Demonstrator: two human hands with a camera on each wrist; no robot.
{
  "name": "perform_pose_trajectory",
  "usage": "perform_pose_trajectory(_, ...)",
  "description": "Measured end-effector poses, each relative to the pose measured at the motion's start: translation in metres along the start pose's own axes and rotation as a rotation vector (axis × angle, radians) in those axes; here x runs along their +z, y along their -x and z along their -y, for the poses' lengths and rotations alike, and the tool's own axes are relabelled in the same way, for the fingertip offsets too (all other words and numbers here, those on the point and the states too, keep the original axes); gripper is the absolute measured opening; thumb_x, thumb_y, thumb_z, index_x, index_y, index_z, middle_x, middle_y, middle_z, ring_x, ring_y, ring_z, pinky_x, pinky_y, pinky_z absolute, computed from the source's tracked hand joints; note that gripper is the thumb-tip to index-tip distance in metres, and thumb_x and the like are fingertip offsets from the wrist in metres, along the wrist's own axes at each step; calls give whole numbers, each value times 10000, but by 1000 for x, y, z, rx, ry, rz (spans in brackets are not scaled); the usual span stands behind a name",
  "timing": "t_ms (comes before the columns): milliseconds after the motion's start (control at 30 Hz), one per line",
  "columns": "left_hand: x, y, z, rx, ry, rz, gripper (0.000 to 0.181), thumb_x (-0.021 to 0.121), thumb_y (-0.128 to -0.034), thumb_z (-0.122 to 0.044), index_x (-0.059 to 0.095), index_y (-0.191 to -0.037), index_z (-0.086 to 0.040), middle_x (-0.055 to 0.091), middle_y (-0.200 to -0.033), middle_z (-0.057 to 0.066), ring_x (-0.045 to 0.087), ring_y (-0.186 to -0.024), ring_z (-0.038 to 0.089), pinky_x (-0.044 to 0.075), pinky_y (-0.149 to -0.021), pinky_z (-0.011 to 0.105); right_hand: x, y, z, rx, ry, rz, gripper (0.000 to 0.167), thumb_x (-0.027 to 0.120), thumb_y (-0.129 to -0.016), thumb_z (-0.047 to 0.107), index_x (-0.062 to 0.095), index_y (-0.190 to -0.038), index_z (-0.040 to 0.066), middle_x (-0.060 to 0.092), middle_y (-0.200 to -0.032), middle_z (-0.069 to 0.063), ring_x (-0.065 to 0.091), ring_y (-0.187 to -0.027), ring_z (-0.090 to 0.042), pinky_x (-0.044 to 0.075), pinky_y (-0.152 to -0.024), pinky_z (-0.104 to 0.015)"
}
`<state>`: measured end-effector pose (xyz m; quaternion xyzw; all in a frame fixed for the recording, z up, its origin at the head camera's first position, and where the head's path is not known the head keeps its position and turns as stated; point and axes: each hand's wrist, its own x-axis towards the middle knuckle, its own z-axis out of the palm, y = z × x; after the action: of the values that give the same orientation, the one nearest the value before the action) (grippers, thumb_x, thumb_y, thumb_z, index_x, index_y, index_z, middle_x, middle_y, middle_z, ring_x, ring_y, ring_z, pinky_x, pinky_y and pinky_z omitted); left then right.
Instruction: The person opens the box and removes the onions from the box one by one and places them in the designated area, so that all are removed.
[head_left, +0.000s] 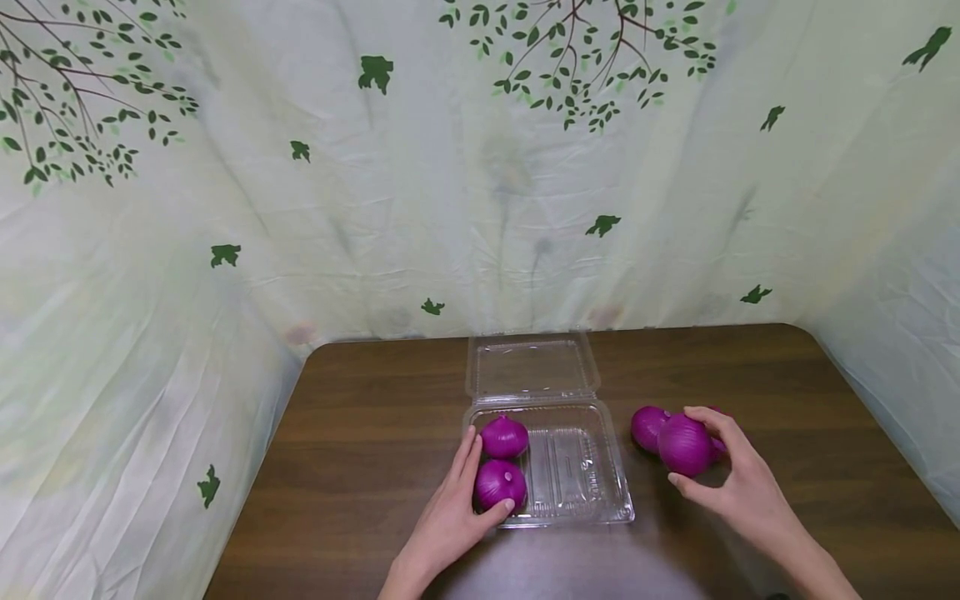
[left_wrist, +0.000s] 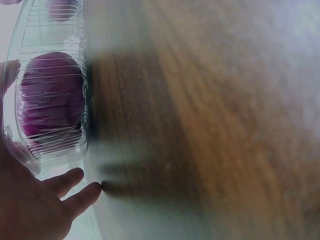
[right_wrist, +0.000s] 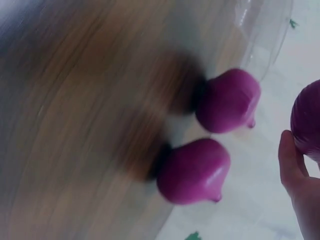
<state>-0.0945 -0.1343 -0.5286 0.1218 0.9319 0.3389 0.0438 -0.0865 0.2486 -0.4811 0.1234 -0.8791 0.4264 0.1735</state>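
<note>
A clear plastic container (head_left: 570,475) lies with its lid (head_left: 534,367) folded back. Two purple onions, one (head_left: 504,437) behind the other (head_left: 500,484), sit in its left side. My left hand (head_left: 450,517) rests at the left wall, fingers along the rim and thumb over the front onion; the left wrist view shows an onion (left_wrist: 52,95) through the wall. Between thumb and fingers my right hand (head_left: 750,492) holds another onion (head_left: 686,445), right of the container. In the right wrist view, this held onion (right_wrist: 307,120) is apart from two onions (right_wrist: 229,101) on the table.
An onion (head_left: 648,428) stands on the brown wooden table (head_left: 375,433) behind and left of the held one; another is mostly hidden behind my right hand. A pale curtain (head_left: 420,208) with leaf prints hangs behind the table and along both sides.
</note>
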Motion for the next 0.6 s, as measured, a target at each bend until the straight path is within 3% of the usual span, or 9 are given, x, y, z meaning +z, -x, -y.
perform_pose_trajectory(100, 0, 0, 1, 4, 0, -4, 1002, 660, -839, -625, 150, -1594, -207, 5, -1643, -107, 378, -1379, 354, 423, -972, 603, -8, 2, -6, 44, 2, -13, 935, 924, -619, 15, 446, -1416, 117, 535, -1273, -27, 499, -1058, 33, 392, -825, -51)
perform_pose_trajectory(267, 1, 0, 1, 5, 5, -5, 1004, 660, -839, -624, 142, -1595, -213, 3, -1643, -107, 383, -1374, 361, 426, -961, 611, -25, 0, -18, 62, 21, -22, 942, 901, -678, 50, 359, -1446, 105, 528, -1341, -43, 462, -1133, 71, 370, -830, -59)
perform_pose_trajectory(467, 1, 0, 2, 8, -2, -13, 1001, 650, -841, -634, 147, -1595, -208, 7, -1643, -106, 357, -1393, 347, 415, -975, 611, -45, -1, -28, 141, 121, 16, 851, 859, -770, 183, 376, -1471, 196, 527, -1232, -11, 499, -929, 29, 430, -672, -152)
perform_pose_trajectory(600, 1, 0, 2, 10, -5, -11, 999, 650, -842, -633, 148, -1595, -208, 10, -1644, -102, 322, -1415, 323, 404, -990, 606, -54, -3, -35, 145, 150, 23, 816, 850, -779, 174, 407, -1464, 170, 512, -1184, -55, 474, -886, 0, 418, -643, -170)
